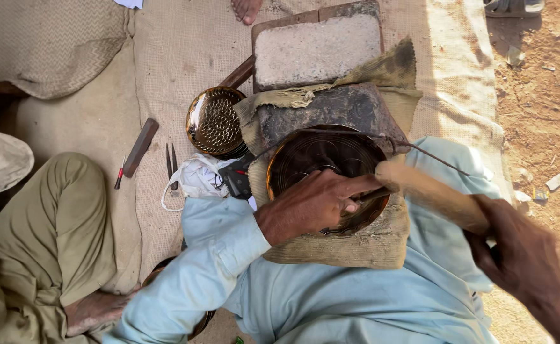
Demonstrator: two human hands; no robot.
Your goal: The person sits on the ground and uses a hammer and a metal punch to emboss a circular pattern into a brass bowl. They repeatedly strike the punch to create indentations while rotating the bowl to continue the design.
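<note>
Burlap pad (pixel 356 245) on person's lap, under round engraved brass plate (pixel 321 159). Left hand (pixel 312 204) rests on plate's near rim, fingers pinched on small punch tool (pixel 372 194). Right hand (pixel 516 255) fist-wrapped round wooden mallet (pixel 429 194), head touching punch. Second brass plate (pixel 215 121) on mat (pixel 184 51).

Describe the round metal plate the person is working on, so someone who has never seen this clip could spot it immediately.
Start at the dark stone block wrapped in burlap at the centre of the woven mat. The worked plate lies on the burlap at the block's near end, pinned by the left hand, while the right hand holds a wooden mallet. Unlike the second plate left of the block, it looks darker and is partly covered.
</note>
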